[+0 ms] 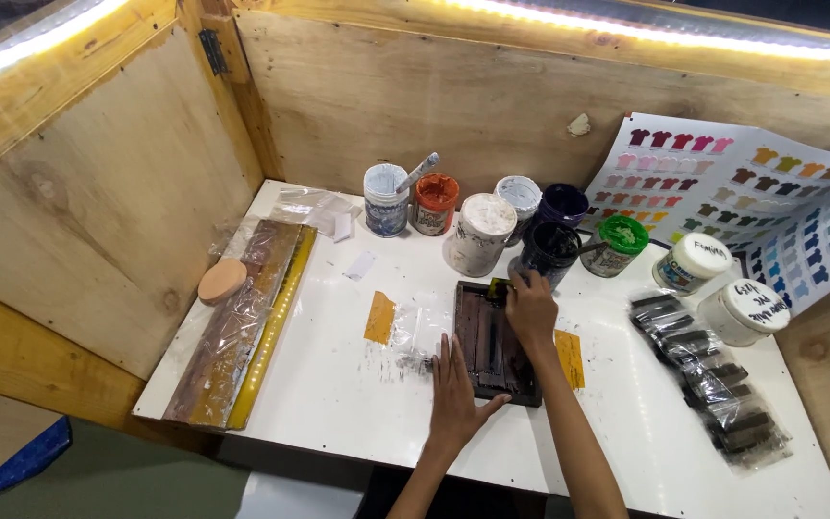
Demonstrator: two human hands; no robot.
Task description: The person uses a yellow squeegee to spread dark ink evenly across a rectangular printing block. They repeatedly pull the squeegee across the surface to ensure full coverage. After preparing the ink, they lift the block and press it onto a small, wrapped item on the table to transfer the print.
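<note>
Left hand (453, 389) lies flat, fingers spread, grip released, pinning the near-left edge of the dark tray (494, 342) on the white worktop (338, 384). Right hand (531, 309) presses the tray's far end, grip curled on something small I can't make out. Paint jars (480, 234) line up behind, plywood walls (98, 202) around.

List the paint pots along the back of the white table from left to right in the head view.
White pot with a stirrer → orange-lidded pot → big white-lidded pot → pale-lidded pot → dark purple pot → open dark pot → green-lidded pot → two white-lidded jars at far right.
</note>
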